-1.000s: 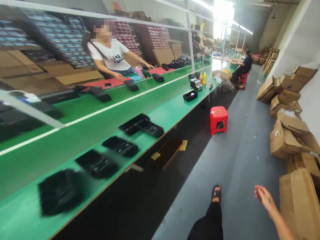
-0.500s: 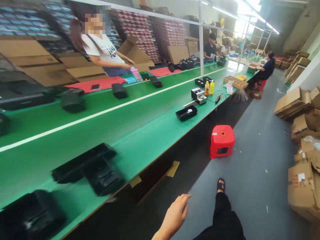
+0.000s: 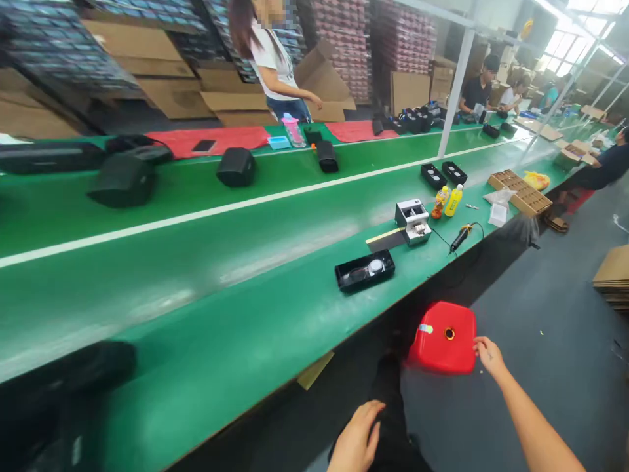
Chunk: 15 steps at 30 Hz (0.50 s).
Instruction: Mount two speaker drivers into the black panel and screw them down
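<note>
My right hand (image 3: pixel 489 356) is at the right edge of a red plastic stool (image 3: pixel 445 344), its fingers bent and closed on the rim. The stool stands on the floor beside the workbench, with a round hole in its seat. My left hand (image 3: pixel 358 438) hangs over my dark trouser leg, empty, its fingers loosely bent and the thumb apart. On the green bench (image 3: pixel 275 328) lies an open black casing (image 3: pixel 364 271) with a round white part in it. Close behind is a small white-and-black device (image 3: pixel 413 221).
A black hand tool (image 3: pixel 460 238) with a cord lies near the bench edge, past two yellow-capped bottles (image 3: pixel 446 202). A blurred black casing (image 3: pixel 63 393) is at lower left. Across the bench stands a co-worker (image 3: pixel 278 65). A white post (image 3: pixel 456 95) rises from the bench.
My view has turned and moved closer to the stool. My right hand has come into view and reached the stool's rim. The co-worker's hand has moved off the pink bottle.
</note>
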Tool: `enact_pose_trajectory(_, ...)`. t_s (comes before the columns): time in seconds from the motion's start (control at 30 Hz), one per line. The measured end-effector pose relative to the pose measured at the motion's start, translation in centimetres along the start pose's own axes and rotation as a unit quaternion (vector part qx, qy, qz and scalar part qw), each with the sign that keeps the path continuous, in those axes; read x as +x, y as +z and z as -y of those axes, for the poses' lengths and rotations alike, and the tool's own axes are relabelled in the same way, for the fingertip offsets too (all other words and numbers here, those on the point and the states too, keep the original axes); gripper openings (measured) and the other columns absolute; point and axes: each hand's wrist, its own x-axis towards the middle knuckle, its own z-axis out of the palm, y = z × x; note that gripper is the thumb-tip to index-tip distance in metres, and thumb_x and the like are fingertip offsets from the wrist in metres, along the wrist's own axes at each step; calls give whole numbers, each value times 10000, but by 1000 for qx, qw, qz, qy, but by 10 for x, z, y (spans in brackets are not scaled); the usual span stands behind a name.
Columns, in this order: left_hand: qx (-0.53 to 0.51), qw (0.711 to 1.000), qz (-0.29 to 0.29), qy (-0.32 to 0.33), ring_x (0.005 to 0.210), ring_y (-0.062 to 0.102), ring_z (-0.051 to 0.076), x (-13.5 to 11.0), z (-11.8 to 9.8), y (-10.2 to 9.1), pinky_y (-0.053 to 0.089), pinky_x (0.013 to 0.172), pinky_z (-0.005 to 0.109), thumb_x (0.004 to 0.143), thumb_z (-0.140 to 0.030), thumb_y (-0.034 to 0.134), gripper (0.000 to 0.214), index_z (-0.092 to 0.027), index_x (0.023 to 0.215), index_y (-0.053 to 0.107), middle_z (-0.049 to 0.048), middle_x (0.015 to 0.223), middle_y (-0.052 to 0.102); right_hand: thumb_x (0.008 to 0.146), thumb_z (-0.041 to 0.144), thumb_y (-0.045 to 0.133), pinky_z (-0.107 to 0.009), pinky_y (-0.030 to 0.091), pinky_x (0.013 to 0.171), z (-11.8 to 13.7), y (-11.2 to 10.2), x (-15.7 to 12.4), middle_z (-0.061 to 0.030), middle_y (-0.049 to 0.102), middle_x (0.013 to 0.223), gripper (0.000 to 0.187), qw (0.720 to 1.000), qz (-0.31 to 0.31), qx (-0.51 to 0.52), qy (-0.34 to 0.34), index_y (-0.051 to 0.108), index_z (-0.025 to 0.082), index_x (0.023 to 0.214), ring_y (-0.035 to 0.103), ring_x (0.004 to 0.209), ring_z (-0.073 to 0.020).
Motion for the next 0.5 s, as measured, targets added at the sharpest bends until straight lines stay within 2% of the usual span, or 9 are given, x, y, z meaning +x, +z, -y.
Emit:
enact_pose_trajectory(0.03, 8, 1000, -15, 15, 1231, 690, 187, 33, -1, 3, 577, 1120, 299, 958, -222, 410, 439, -254, 1248, 737, 75, 1285, 727, 1049, 296, 612, -332, 562, 860, 14, 20, 13, -37, 672, 933, 180, 1000, 22, -8, -6, 656, 124, 1074, 657, 859, -162)
enact_pose_trajectory(0.1, 40, 998, -16, 54, 1257, 674, 187, 102, -8, 1, 593, 1088, 301, 925, -151, 398, 479, -229, 1266, 725, 94, 1324, 705, 1043, 298, 627, -324, 567, 824, 33, 66, 22, -24, 665, 882, 180, 996, 87, -30, 0, 663, 123, 1056, 652, 800, -152)
enact_pose_trajectory(0.17, 74, 992, 31, 95, 1346, 617, 212, 172, -19, -8, 577, 1113, 355, 889, -87, 403, 547, -218, 1340, 685, 101, 1422, 648, 1007, 245, 675, -320, 569, 809, 45, 106, 21, -6, 649, 823, 130, 986, 150, -64, 18, 672, 116, 1020, 642, 756, -143)
enact_pose_trajectory(0.23, 75, 988, 64, 116, 1471, 502, 250, 239, -29, -20, 509, 1191, 447, 872, -50, 408, 616, -231, 1416, 630, 98, 1552, 540, 982, 208, 702, -344, 575, 866, 55, 127, 24, -22, 670, 886, 104, 976, 188, -103, 34, 678, 117, 1025, 656, 819, -153)
enact_pose_trajectory(0.3, 64, 988, 72, 118, 1551, 391, 281, 298, -31, -29, 427, 1245, 523, 859, -28, 412, 662, -230, 1465, 587, 104, 1642, 428, 988, 227, 698, -374, 573, 933, 65, 126, 38, -54, 692, 1019, 135, 967, 205, -143, 47, 684, 130, 1080, 674, 944, -180)
enact_pose_trajectory(0.37, 70, 986, 75, 129, 1582, 333, 289, 347, -26, -32, 351, 1279, 559, 835, -14, 419, 699, -226, 1484, 569, 106, 1678, 367, 1007, 288, 686, -390, 576, 955, 74, 108, 64, -75, 692, 1111, 193, 955, 219, -188, 62, 683, 143, 1133, 676, 1021, -201)
enact_pose_trajectory(0.43, 93, 981, 68, 158, 1588, 320, 279, 383, -14, -29, 296, 1301, 546, 801, -19, 438, 742, -229, 1503, 550, 98, 1691, 343, 1006, 314, 696, -391, 585, 943, 81, 84, 98, -75, 694, 1107, 224, 937, 236, -242, 85, 686, 154, 1162, 687, 1020, -209)
enact_pose_trajectory(0.5, 123, 972, 44, 194, 1585, 320, 273, 405, 1, -22, 256, 1312, 503, 767, -54, 480, 801, -238, 1546, 503, 85, 1707, 309, 992, 258, 711, -417, 572, 999, 84, 62, 134, -82, 702, 1119, 250, 914, 249, -302, 106, 682, 160, 1220, 694, 1056, -222)
